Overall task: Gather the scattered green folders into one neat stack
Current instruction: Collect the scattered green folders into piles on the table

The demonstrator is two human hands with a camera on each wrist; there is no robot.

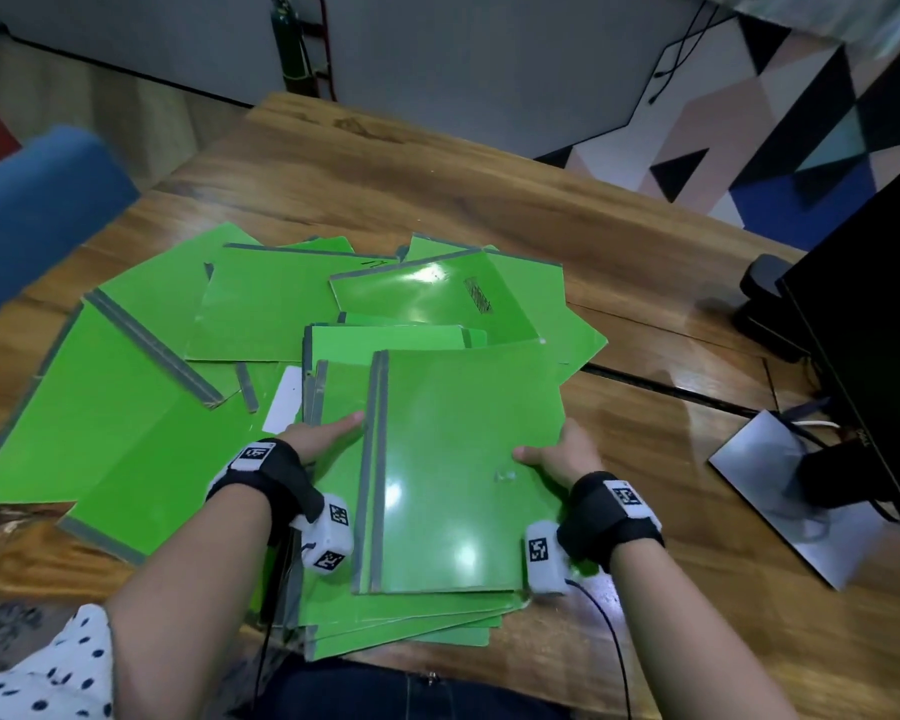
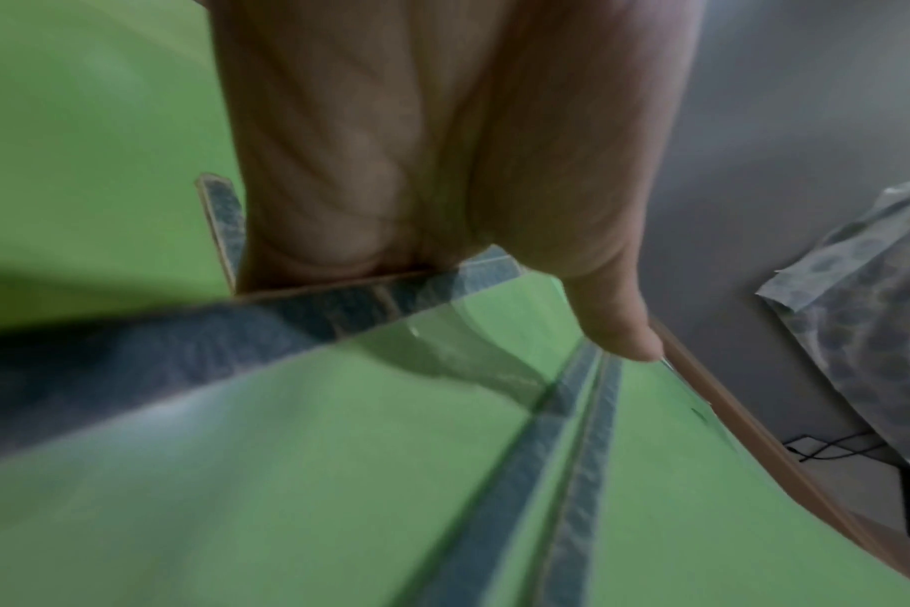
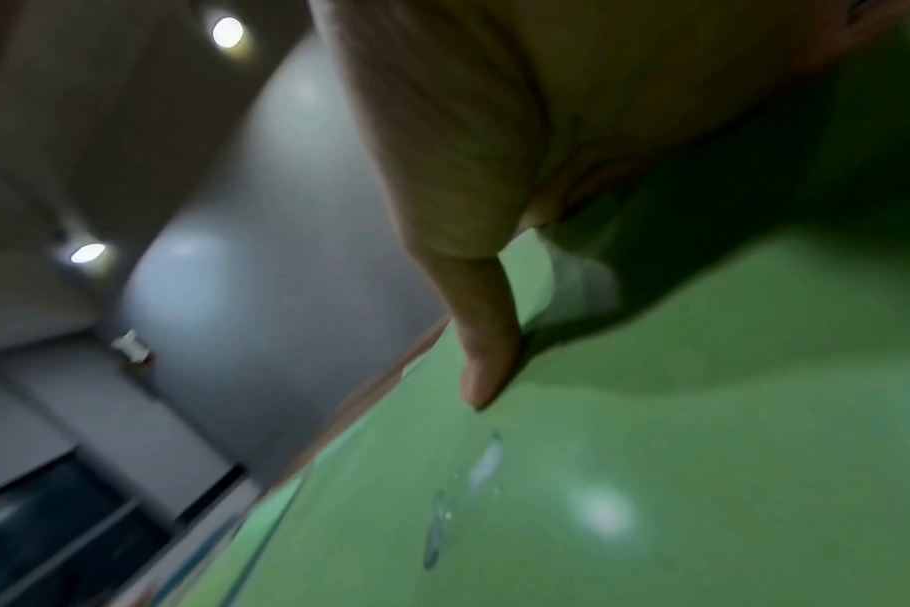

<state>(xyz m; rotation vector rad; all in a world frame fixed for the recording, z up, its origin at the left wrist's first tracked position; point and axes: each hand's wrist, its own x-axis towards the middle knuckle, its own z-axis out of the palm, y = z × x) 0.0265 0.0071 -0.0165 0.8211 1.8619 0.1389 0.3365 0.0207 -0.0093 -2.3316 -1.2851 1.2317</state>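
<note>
A green folder (image 1: 458,449) with a grey spine lies on top of a rough stack of green folders (image 1: 417,621) at the near table edge. My left hand (image 1: 318,439) grips its left spine edge, thumb on top; the left wrist view shows the left hand (image 2: 494,185) with its fingers hidden behind the folder (image 2: 339,472). My right hand (image 1: 562,454) grips the right edge, thumb lying on the cover; the right wrist view shows that right hand (image 3: 474,164) on the folder (image 3: 702,451). More green folders lie scattered behind (image 1: 271,304) and to the left (image 1: 100,407).
The wooden table (image 1: 437,174) carries a black monitor (image 1: 879,330) on a silver stand base (image 1: 801,496) at the right, with cables. A white card (image 1: 284,402) lies among the folders. A blue chair (image 1: 32,210) stands at the left.
</note>
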